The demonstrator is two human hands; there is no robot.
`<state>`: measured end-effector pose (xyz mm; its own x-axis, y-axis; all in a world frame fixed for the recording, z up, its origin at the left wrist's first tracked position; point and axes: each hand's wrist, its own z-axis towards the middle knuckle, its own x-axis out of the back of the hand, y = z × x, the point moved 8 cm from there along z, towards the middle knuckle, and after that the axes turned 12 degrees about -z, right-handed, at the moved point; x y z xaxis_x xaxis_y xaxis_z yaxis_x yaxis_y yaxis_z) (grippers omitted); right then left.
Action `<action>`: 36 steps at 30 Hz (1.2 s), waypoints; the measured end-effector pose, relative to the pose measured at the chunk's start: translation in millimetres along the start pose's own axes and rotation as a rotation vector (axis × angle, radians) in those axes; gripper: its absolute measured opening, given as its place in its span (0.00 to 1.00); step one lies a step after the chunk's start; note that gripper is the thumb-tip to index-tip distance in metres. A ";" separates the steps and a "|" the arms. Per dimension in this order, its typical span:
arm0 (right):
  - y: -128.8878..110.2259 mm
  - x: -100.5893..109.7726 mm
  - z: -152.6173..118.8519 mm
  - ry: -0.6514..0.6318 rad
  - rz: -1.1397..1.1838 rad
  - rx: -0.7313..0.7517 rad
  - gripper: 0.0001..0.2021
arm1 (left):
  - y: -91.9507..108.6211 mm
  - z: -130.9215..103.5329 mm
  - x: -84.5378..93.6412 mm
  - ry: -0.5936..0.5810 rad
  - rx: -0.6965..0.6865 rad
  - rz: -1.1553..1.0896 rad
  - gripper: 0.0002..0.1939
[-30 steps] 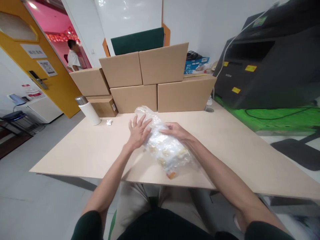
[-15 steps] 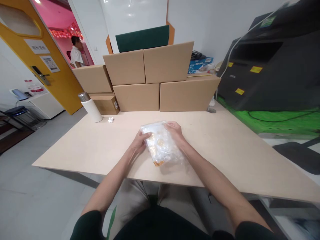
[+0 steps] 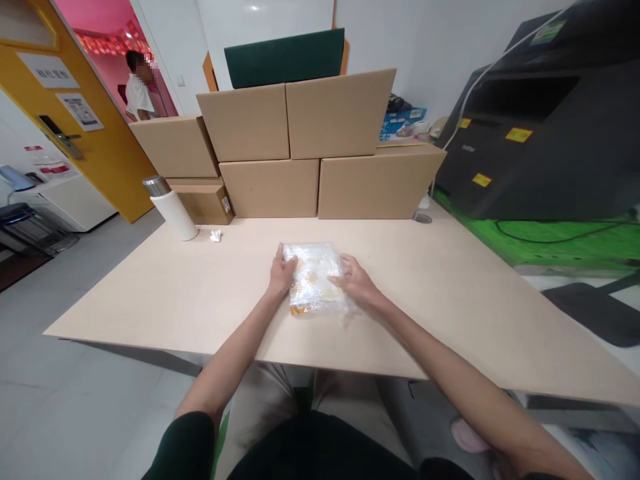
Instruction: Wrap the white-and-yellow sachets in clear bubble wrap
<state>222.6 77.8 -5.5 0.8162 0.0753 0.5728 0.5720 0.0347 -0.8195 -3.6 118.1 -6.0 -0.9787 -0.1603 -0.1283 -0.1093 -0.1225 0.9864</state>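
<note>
A flat, squarish package wrapped in shiny clear plastic [image 3: 314, 277] is between my hands over the middle of the table. Orange and yellow print shows through the wrap, and a loose flap of plastic hangs at its lower right. My left hand [image 3: 283, 272] holds the left edge, thumb on top. At the right edge my right hand [image 3: 356, 280] grips the package, its thumb over the plastic and its fingers at the side. Glare on the wrap hides what the contents are.
Stacked cardboard boxes [image 3: 270, 190] line the table's [image 3: 200, 300] back edge, topped by a dark green box [image 3: 285, 60]. A white thermos [image 3: 174, 212] and a crumpled tissue [image 3: 216, 235] stand at the back left. A large black printer [image 3: 520, 147] is to the right. Beyond the doorway is a person [image 3: 140, 90].
The package has turned from a tilt to nearly square with the table. My right hand has slid down from its top right corner to its right edge, and my left hand has moved up slightly.
</note>
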 end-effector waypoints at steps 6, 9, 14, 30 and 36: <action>-54.5 4.6 11.2 0.280 -0.554 0.379 0.28 | 9.5 0.7 0.7 0.027 -0.169 0.417 0.35; -64.6 -14.5 29.5 0.218 -0.666 0.415 0.31 | 16.8 -4.2 -2.6 0.011 -0.212 0.488 0.30; -46.6 -40.9 53.9 0.069 -0.708 0.344 0.33 | 40.2 -13.2 -16.8 -0.061 -0.383 0.745 0.19; -40.6 -34.4 52.4 0.120 -0.658 0.436 0.30 | 16.7 -17.2 -42.4 -0.464 -0.156 1.115 0.42; -37.4 -32.3 54.0 0.051 -0.600 0.376 0.38 | 15.0 -13.8 -31.3 -0.614 -0.106 0.965 0.53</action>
<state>170.4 127.9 5.8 0.3768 -0.1106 0.9197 0.8648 0.3977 -0.3065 27.8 107.7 11.4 -0.5695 0.2686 0.7769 0.7194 -0.2944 0.6291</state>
